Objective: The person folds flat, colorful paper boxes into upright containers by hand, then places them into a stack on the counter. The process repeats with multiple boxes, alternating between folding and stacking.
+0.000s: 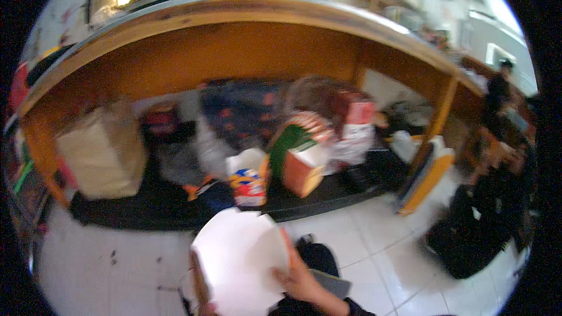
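Note:
A large paper food container (241,259) with a white inside and an orange outer edge is held low in front of me, its broad white face turned up. My right hand (303,278) grips its right side, thumb on the white inner face and fingers behind the edge. Only a little of my left hand (210,309) shows, at the container's lower left edge; the rest is hidden. Just beyond stands a printed paper carton (249,184) in red, white and blue. Beside that, an orange box with a white inside (303,171) lies tilted. The picture is blurred.
A wooden counter (246,6) arches over a low black shelf (162,217). On it are a brown paper bag (105,153), a dark patterned bag (241,109) and plastic-wrapped packs (355,131). A yellow-edged stack (426,184) leans at the right post. Another person (498,83) is far right.

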